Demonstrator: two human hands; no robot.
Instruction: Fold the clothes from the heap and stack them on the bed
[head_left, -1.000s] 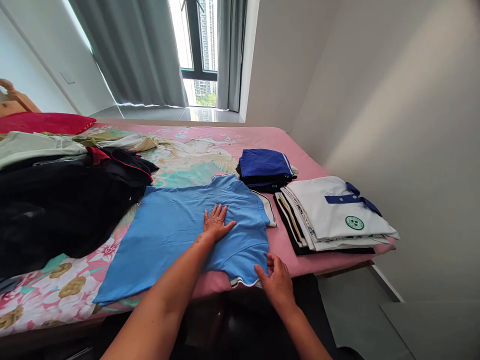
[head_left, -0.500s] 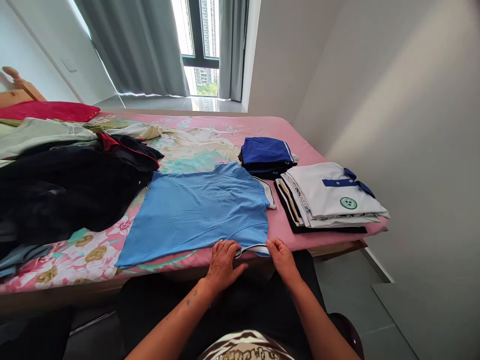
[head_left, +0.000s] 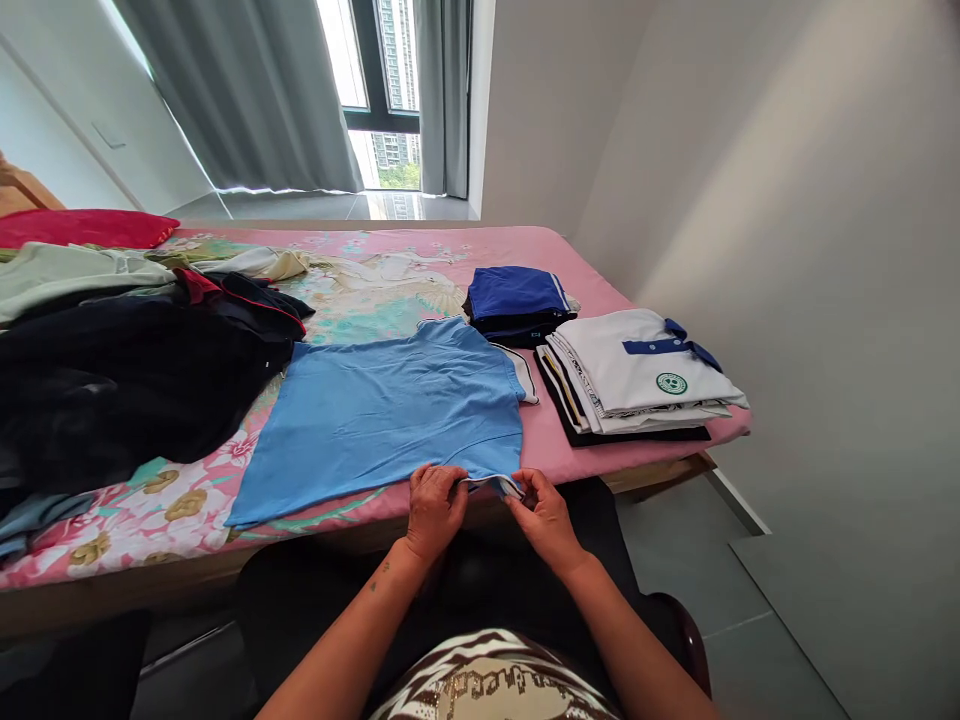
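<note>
A light blue short-sleeved shirt (head_left: 382,410) lies flat on the bed, its hem toward the left and its collar toward the right. My left hand (head_left: 435,510) is closed on the near sleeve's edge, fingers on top of the cloth and the thumb tucked below. At the white-trimmed end of that same sleeve, my right hand (head_left: 544,515) pinches the cloth between thumb and fingers. The sleeve's trimmed opening is lifted slightly between the two hands, over the bed's front edge.
Right of the shirt stands a stack of folded shirts (head_left: 645,370), a white one on top. Behind it sits a smaller pile of folded blue and dark clothes (head_left: 517,300). Loose dark clothing (head_left: 127,380) is heaped at left. A red pillow (head_left: 90,228) lies at the far left.
My right hand has curled inward at the sleeve end, and the trimmed edge is now raised and bunched. My left hand's thumb has drawn in under the cloth. The view has shifted slightly right.
</note>
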